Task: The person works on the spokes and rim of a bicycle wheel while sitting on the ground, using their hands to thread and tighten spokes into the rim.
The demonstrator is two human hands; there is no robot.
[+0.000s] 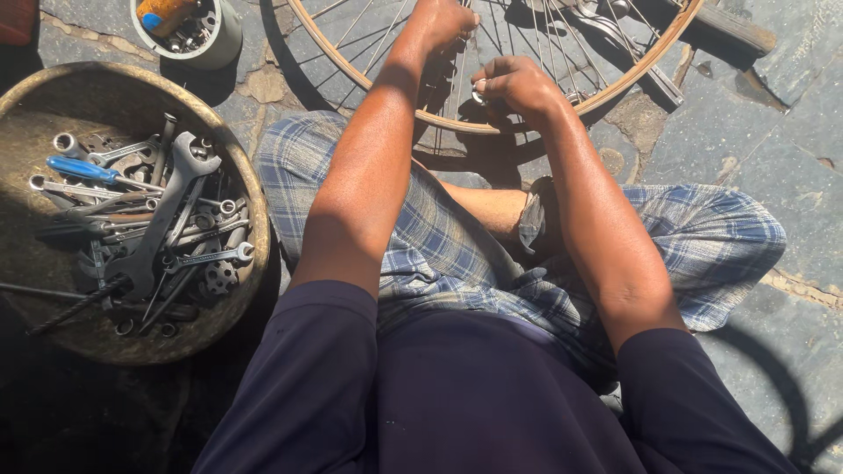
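Your left hand (443,19) grips the spokes; right hand (514,86) fingers pinch a small metal piece at the wheel rim (457,123). Judged light, stiff; spokes bend, so hold the rim.

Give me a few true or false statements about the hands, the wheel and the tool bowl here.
1. Both hands are at the wheel. True: left hand among the spokes, right hand at the rim.
2. The bowl holds wrenches. True.
3. The bowl sits on the person's right. False: on the left.
4. The screwdriver in the bowl has a red handle. False: blue.
5. The wheel has a tyre on it. False: bare rim.
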